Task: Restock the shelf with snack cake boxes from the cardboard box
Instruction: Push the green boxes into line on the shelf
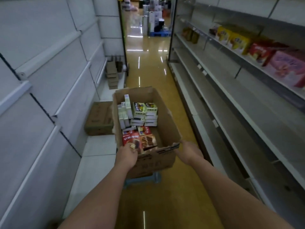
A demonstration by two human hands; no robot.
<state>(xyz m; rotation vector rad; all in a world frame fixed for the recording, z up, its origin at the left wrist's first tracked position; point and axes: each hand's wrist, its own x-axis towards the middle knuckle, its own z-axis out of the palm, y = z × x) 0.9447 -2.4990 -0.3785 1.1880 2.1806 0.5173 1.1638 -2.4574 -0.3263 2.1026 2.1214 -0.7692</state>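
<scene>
Both hands at near rim of cardboard box (pixel 166 119): left hand (pixel 127 155) curled over edge, right hand (pixel 188 152) gripped torn flap. Snack cake boxes (pixel 140 139) still inside. Likely positioning step; next move needed box beside shelf (pixel 247 103) at right. Sealed carton (pixel 99 119) lay left, off aisle.

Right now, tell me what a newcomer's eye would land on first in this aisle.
First the open cardboard box mid-aisle, part filled with snack cake boxes, with the left hand and right hand at its near corners. Then the mostly bare shelves on the right, with a colourful row of boxes high up.
</scene>
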